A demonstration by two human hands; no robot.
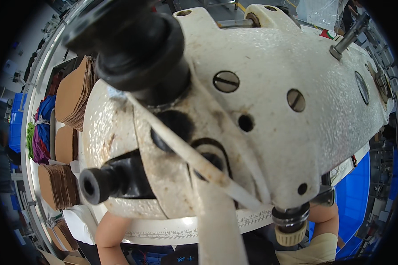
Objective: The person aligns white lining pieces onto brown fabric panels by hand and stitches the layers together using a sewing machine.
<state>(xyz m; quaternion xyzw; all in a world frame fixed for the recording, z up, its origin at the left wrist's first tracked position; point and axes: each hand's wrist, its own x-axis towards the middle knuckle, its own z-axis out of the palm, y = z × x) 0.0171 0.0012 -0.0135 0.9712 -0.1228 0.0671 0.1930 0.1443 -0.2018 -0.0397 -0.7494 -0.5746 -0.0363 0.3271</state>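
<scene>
A white industrial sewing machine (274, 145) fills the middle of the view, close up. Its worn casing carries slotted screws, a black knob (93, 185) at the left and a cream dial (291, 236) low on the right. My left forearm (110, 236) passes under the machine at the lower left. On the other side my right forearm (325, 221), with a pale sleeve above the elbow, also goes behind the casing. Both hands are hidden by the machine, so what they hold or touch cannot be seen.
Several stacks of brown flat pieces (57, 187) line the left side of the table, beside a white folded item (80, 224). Colourful bundled strips (42, 128) lie further left. A ruler scale (163, 234) marks the near table edge. A blue bin (353, 194) stands right.
</scene>
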